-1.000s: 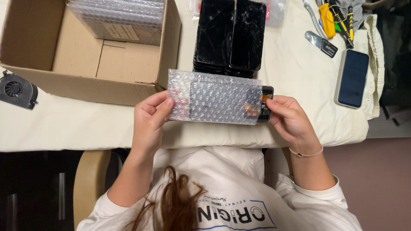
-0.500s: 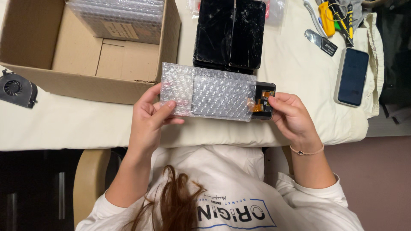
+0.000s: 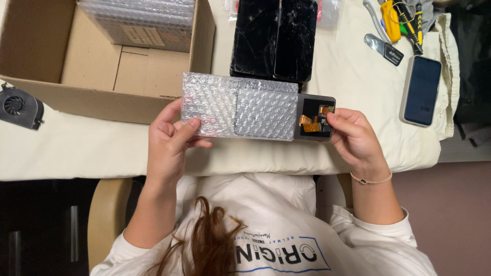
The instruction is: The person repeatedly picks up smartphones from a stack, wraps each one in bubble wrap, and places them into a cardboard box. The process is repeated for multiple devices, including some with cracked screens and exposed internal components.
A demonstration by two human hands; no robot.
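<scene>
A clear bubble-wrap sleeve point(image 3: 238, 106) is held flat above the table edge. My left hand point(image 3: 171, 138) grips its left end, thumb on top. A dark phone screen panel point(image 3: 313, 118) with orange flex cables sticks out of the sleeve's right end. My right hand point(image 3: 353, 138) pinches that exposed end. Most of the panel is still inside the sleeve.
An open cardboard box point(image 3: 92, 97) at the upper left holds bubble-wrapped packs point(image 3: 140, 20). Two cracked black screens point(image 3: 273, 38) lie behind the sleeve. A dark phone point(image 3: 420, 91), hand tools point(image 3: 394, 23) and a small black fan point(image 3: 19, 106) sit on the white cloth.
The screen panel has slid further out of the sleeve's right end. The sleeve has shifted up and to the left in my left hand.
</scene>
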